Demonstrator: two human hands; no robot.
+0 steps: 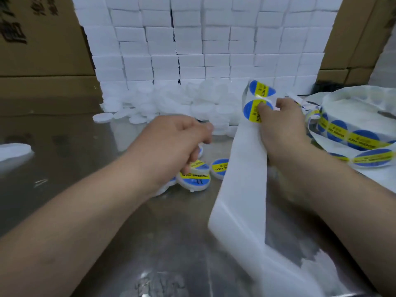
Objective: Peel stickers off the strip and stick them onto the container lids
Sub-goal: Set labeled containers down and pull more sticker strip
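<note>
Bare backing of the strip (242, 189) trails toward the camera from the right grip (282, 123), which pinches it at the next sticker (249, 109), beyond and right of the left grip (171, 144), curled over labelled lids (194, 180), hold unclear

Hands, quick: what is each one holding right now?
Left hand: fingers curled over stickered lids; grip cannot be told.
Right hand: pinches the sticker strip.

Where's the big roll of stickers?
In the head view, the sticker roll sits at the far right, just right of the right hand holding the strip.
</note>
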